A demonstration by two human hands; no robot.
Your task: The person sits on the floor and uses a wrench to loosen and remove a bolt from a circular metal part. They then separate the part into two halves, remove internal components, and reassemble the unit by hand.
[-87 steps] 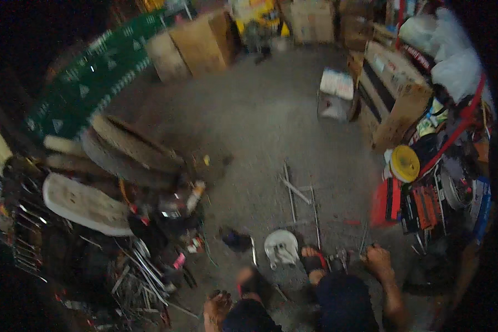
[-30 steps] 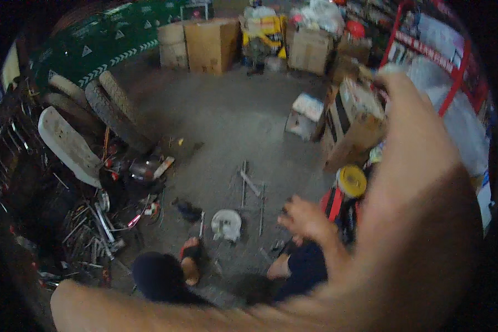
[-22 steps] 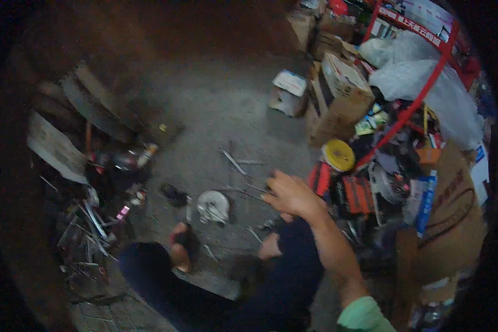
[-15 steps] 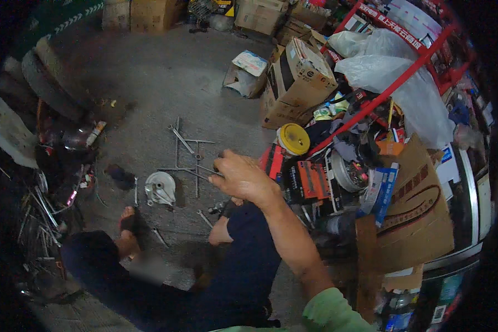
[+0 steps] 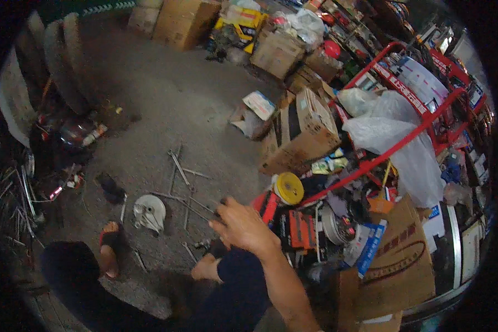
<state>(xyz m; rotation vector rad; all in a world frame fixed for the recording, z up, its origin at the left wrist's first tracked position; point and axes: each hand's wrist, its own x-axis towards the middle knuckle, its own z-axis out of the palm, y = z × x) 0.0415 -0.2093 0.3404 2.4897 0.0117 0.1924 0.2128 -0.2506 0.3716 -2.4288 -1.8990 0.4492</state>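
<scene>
My right hand (image 5: 244, 226) reaches over the floor with its fingers curled. Thin metal rods run up to its fingertips, and what lies inside the grip is too small to make out. My left hand is out of view. Beyond my right hand, long thin metal tools, among them a wrench (image 5: 180, 169), lie crossed on the floor. To their left is a round silver brake plate (image 5: 149, 213) with a lever on it. Small wrenches lie near my feet, one wrench (image 5: 140, 260) between them and another wrench (image 5: 190, 253) by my right foot.
At right a red metal rack (image 5: 379, 157) leans over cluttered goods. Near it stand a yellow-lidded tub (image 5: 289, 188), a cardboard box (image 5: 301, 133) and a flattened carton (image 5: 395, 249). Tyres (image 5: 61, 66) stand at the far left, with loose metal parts (image 5: 27, 188) below them.
The view has shifted, so the floor things sit lower in the picture. My right hand stays curled, a little closer to my right knee in the picture.
</scene>
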